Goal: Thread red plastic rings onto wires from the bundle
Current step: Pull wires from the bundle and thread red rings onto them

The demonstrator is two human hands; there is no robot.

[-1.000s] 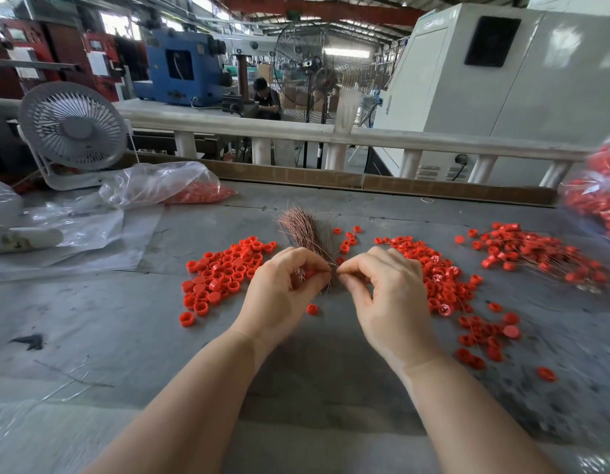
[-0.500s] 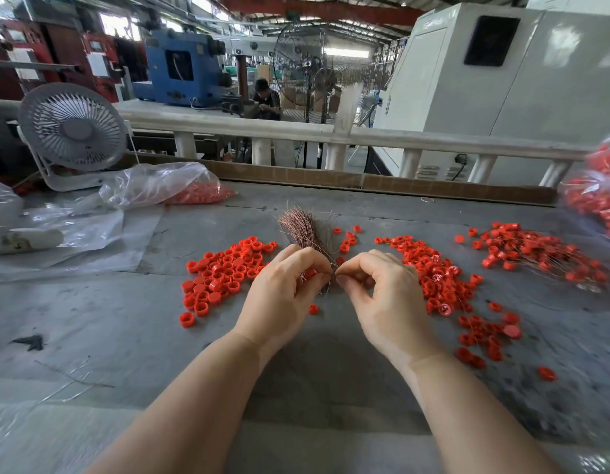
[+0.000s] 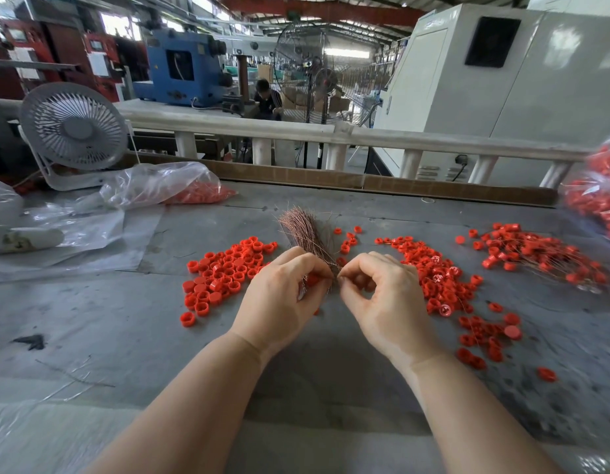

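Note:
A fanned bundle of thin copper-coloured wires point(image 3: 301, 230) lies on the grey table, its near end between my hands. My left hand point(image 3: 283, 299) has its fingers curled, and a red ring point(image 3: 313, 279) shows inside them at the fingertips. My right hand point(image 3: 382, 299) pinches thumb and forefinger together at a wire end, right beside the left fingertips. Loose red plastic rings lie in a heap to the left point(image 3: 224, 271) and a heap to the right point(image 3: 440, 278). Rings threaded on wires point(image 3: 543, 258) are piled at the far right.
A white desk fan point(image 3: 72, 131) and clear plastic bags point(image 3: 153, 184), one holding red rings, sit at the back left. Another bag of red rings point(image 3: 601, 196) hangs at the right edge. A low board point(image 3: 365, 181) borders the table's far side.
Both hands stayed in place at the bundle's near end. The fingertips shifted slightly, and the red ring shows more clearly in the left fingers.

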